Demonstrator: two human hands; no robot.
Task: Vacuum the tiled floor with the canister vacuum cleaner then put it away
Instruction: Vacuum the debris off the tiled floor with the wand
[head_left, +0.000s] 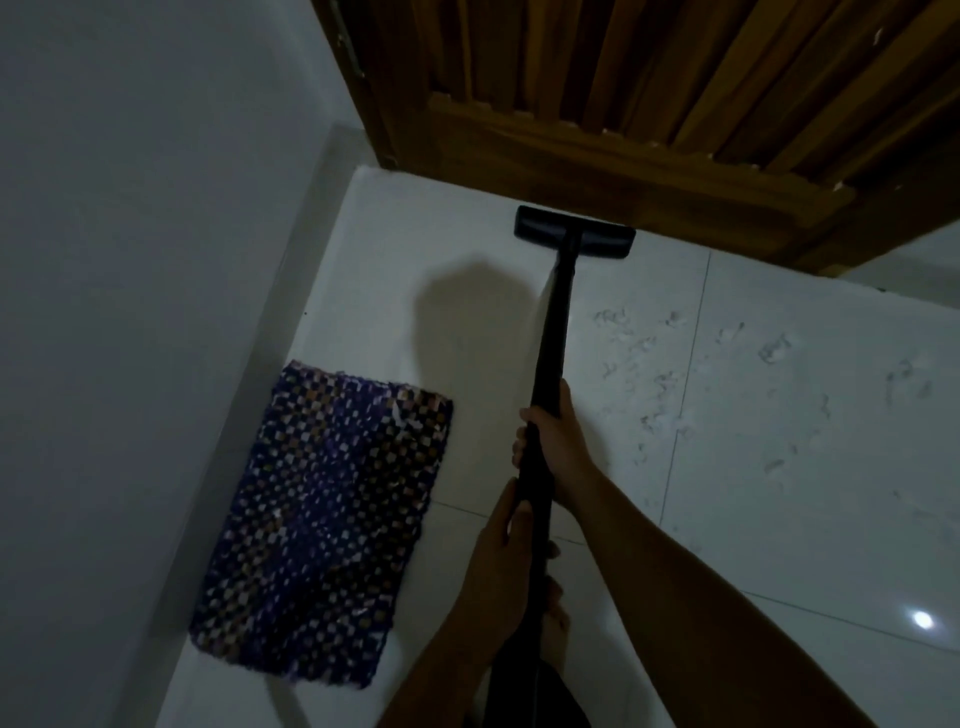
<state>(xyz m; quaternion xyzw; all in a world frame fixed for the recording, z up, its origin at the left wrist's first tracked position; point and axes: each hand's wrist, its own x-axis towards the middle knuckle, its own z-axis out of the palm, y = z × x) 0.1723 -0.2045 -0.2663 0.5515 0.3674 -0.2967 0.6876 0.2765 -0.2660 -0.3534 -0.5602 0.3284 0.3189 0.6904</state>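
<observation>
Black wand (551, 332), purple checked mat (327, 519), white tiles (805, 467)

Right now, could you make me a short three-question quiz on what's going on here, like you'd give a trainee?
1. True or false: both hands grip the wand.
2. Where does the nozzle sit?
A. on the mat
B. on the tile by the wooden door
C. lifted in the air
3. On which side of the wand do the scattered bits of debris lie?

Key
1. True: the right hand holds it higher up, the left hand lower down.
2. B.
3. The right; the mat lies to the left, by the wall.
</observation>
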